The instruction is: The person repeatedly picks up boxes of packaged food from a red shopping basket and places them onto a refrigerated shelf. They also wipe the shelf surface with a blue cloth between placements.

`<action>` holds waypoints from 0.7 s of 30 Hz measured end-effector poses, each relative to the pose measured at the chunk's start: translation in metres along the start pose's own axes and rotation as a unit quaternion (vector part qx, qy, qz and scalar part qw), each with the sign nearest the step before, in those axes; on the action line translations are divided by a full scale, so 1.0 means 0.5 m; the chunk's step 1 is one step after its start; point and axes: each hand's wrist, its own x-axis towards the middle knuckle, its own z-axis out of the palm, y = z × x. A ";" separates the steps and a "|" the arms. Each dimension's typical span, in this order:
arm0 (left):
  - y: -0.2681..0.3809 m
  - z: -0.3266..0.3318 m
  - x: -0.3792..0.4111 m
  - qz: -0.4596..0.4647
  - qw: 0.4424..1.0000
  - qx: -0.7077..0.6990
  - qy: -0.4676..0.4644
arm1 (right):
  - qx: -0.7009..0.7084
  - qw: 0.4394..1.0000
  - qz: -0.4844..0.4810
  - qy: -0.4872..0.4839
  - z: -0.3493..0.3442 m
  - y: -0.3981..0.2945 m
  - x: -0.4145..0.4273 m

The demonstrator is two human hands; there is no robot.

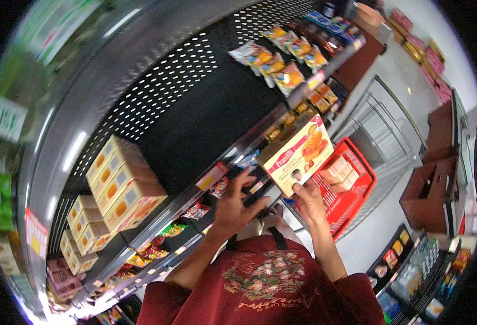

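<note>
My right hand (309, 199) grips the lower corner of a cream Franzzi cookie box (299, 156), its thumb on the printed front. To the left, my left hand (238, 205) is raised with its fingers spread and nothing in it, in front of the shelf edge. The box is held tilted, partly over a red plastic shopping basket (367, 191) that holds a few small cream boxes (339, 172). Larger cream and orange boxes (127, 187) stand stacked on the black shelf (206, 118) at the left, with smaller cream boxes (86, 227) beside them.
Wrapped snack packs (269, 67) lie farther along the shelf. Coloured bags (153, 250) fill the tier below. A metal shopping cart (397, 118) stands at the right around the basket, with brown display cabinets (429, 195) beyond it. Another stocked shelf (417, 272) is at the lower right.
</note>
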 end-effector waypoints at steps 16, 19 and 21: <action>-0.097 -0.154 0.017 -0.041 0.942 -0.224 0.246 | -0.273 0.932 -0.224 -0.082 0.307 -0.037 0.200; -0.118 -0.176 0.046 -0.007 0.956 -0.080 0.283 | -0.349 0.887 -0.299 -0.051 0.322 -0.061 0.259; -0.139 -0.174 0.071 0.007 0.952 -0.072 0.298 | -0.386 0.865 -0.304 -0.099 0.316 -0.071 0.307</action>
